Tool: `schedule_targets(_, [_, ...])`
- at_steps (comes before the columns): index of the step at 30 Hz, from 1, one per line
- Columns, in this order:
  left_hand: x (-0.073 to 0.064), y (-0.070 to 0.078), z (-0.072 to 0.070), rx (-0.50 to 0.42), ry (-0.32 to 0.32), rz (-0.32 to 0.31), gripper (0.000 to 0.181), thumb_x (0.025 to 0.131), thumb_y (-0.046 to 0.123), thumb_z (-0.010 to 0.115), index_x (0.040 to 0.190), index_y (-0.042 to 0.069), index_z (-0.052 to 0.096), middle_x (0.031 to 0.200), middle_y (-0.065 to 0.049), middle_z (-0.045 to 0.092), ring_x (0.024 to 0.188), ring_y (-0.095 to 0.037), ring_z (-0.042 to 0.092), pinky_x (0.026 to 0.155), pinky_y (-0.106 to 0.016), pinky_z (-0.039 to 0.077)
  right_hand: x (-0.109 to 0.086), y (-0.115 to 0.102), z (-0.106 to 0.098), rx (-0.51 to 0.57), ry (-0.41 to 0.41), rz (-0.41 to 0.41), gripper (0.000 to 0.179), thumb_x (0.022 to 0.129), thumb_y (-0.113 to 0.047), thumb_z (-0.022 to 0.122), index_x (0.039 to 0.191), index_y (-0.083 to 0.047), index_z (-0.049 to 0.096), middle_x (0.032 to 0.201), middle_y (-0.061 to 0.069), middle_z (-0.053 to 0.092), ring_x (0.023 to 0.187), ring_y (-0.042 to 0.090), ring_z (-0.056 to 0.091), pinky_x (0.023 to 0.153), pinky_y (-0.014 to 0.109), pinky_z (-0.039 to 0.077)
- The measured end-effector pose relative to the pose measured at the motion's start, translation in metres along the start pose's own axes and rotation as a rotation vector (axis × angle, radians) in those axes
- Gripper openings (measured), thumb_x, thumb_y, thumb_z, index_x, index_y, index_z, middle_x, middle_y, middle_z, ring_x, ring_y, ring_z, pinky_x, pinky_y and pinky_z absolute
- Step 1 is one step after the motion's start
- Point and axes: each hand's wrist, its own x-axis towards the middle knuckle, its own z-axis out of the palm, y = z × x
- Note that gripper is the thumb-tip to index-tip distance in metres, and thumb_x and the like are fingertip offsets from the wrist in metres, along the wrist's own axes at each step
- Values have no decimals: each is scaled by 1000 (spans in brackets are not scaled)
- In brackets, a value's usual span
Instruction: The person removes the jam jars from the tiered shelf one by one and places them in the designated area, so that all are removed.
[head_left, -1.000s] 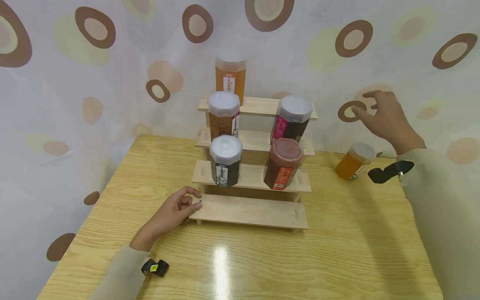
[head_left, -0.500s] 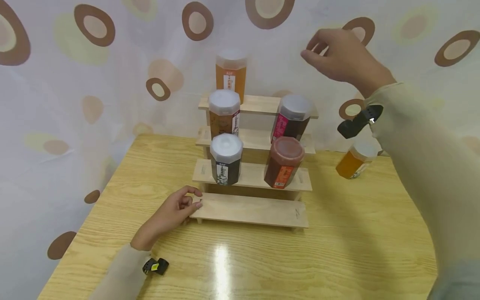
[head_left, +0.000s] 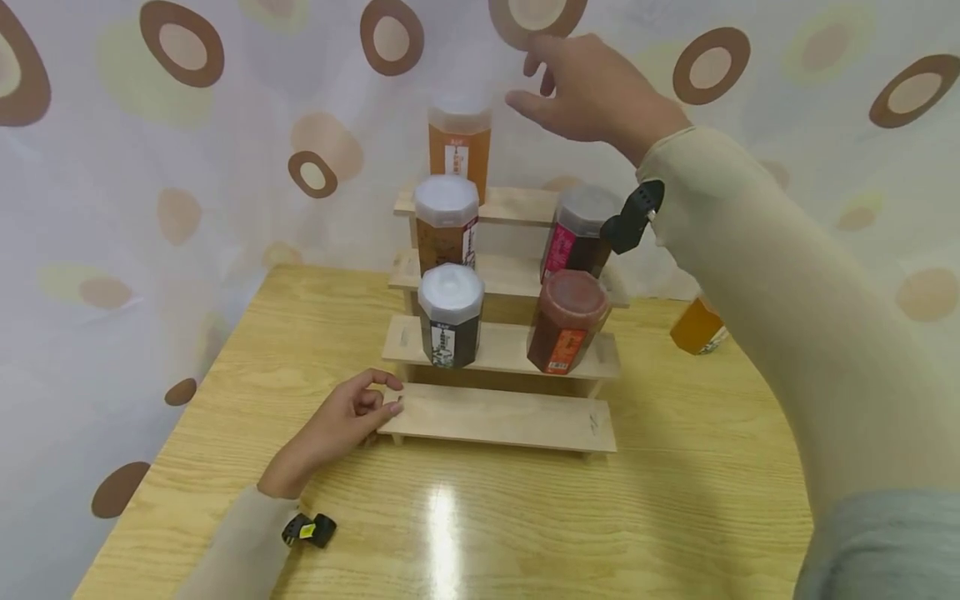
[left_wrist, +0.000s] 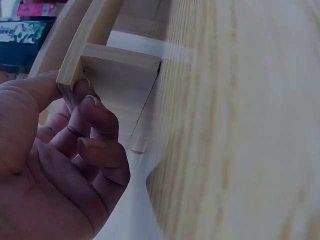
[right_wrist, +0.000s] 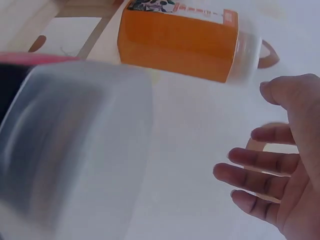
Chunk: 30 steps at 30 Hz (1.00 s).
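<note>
We start with the shiny yellow wooden worktop point(head_left: 570, 517), which carries the pale wooden shelf with four steps point(head_left: 498, 417). If the left grip point(head_left: 341, 429) pulls too hard, we think the shelf could slide or wobble, and its jars could tip. That grip pinches the left end of the lowest step, thumb above and fingers curled below.

Next comes the right arm in a cream sleeve point(head_left: 787, 292). It reaches over toward the shelf, so we worry that a low swing could knock jars down.

Then we look at the tall amber jar with a cloudy plastic lid point(head_left: 459, 150). It sits at the left of the top step. The step looks narrow, so a bump could push the jar off. The right grip point(head_left: 588, 92) is near the lid but apart from it, fingers and thumb spread, with nothing in it.

The black wrist gadget point(head_left: 633, 218) is smallest. If the arm dips, it could catch the dark jar with the pink label point(head_left: 573, 237); we cannot tell if they touch.

We see the shelf's long side run left to right. The amber jar stands upright, its long line going up and down, lid on top, label facing front.
</note>
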Motion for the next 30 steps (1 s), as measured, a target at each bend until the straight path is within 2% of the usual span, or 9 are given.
schedule_targets(2, [0,1,-1,5,1,8,27,104,10,65,127,1,57,66,-3,50,51,-12,46,48,-24,42,3,-9,-1,-33,7,-11,64,106,-44,51,162,-18,31,146,15,54,119,34,55,101,48,52])
schedule_targets(5, [0,1,-1,14,1,22,26,104,10,65,127,0,57,66,-2,51,52,-11,46,48,-24,42,10,-23,-1,-62,-6,-10,62,108,-47,43,162,-19,31,144,14,55,115,33,57,99,46,52])
schedule_targets(9, [0,-1,-1,17,4,35,25,104,9,64,126,0,57,66,-3,51,51,-11,46,48,-23,42,21,-43,-1,-89,-59,-26,64,109,-54,34,159,-13,37,144,15,55,115,33,58,100,47,50])
schedule_targets(13, [0,-1,1,31,8,48,24,104,8,64,125,-1,58,67,-4,52,51,-12,47,47,-24,42,28,-57,1,-122,-118,-66,69,107,-56,37,162,-15,31,149,13,53,123,32,55,106,46,47])
schedule_targets(20, [3,2,4,28,17,39,24,103,8,65,124,-2,59,83,-10,49,55,-16,50,47,-24,44,30,-63,3,-197,-204,-100,63,108,-47,37,162,-17,31,153,17,45,129,35,47,111,51,42])
schedule_targets(24, [3,2,4,28,26,29,23,103,8,66,123,-2,60,87,-11,47,55,-13,49,46,-23,43,32,-62,8,-192,-250,-98,63,108,-46,41,163,-18,28,152,17,46,129,35,49,111,51,42])
schedule_targets(30, [3,3,6,43,26,34,23,103,9,66,123,-1,60,84,-11,49,55,-12,48,47,-23,42,35,-58,16,-138,-266,-94,69,107,-48,49,163,-15,26,151,18,46,128,35,47,112,49,43])
